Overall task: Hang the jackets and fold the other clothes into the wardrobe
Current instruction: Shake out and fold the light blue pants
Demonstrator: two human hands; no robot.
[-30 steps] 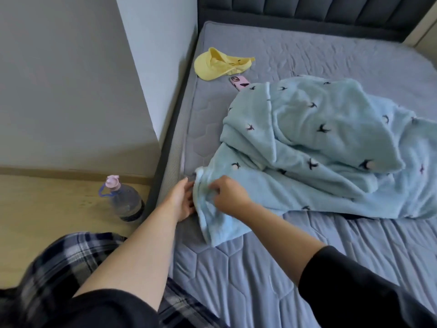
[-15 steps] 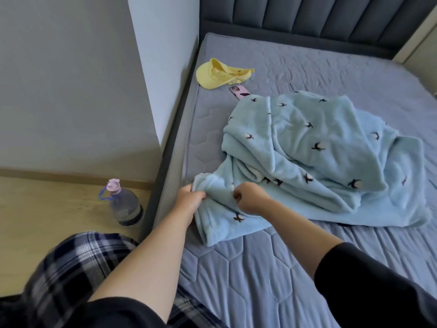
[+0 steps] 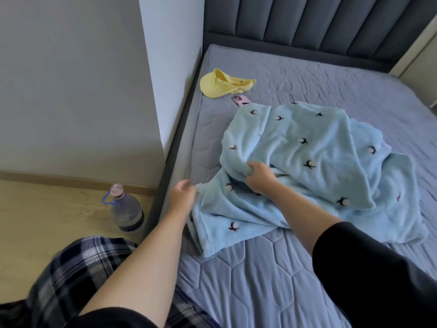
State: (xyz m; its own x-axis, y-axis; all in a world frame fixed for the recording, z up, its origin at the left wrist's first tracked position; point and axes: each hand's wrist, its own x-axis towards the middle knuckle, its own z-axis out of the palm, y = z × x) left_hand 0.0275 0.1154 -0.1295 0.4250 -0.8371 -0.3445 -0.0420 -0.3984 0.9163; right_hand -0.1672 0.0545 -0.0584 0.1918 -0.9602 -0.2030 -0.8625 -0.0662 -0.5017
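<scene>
A light blue fleece garment [image 3: 314, 143] with small dark flower marks lies crumpled on the grey mattress [image 3: 248, 280]. My left hand [image 3: 182, 197] pinches its near left corner at the mattress edge. My right hand [image 3: 260, 177] reaches further in and grips a fold of the upper layer near the garment's middle. Both sleeves of my black top show at the bottom.
A yellow cap [image 3: 222, 85] and a pink phone [image 3: 241, 101], partly under the garment, lie near the bed's far left. A water bottle [image 3: 126, 210] stands on the wooden floor beside the bed frame. A white wall corner [image 3: 170, 67] juts out left of the bed. The dark headboard [image 3: 319, 22] runs behind.
My right hand let go of the near edge and moved up and to the right onto a fold of the upper layer. My left hand keeps its hold on the corner.
</scene>
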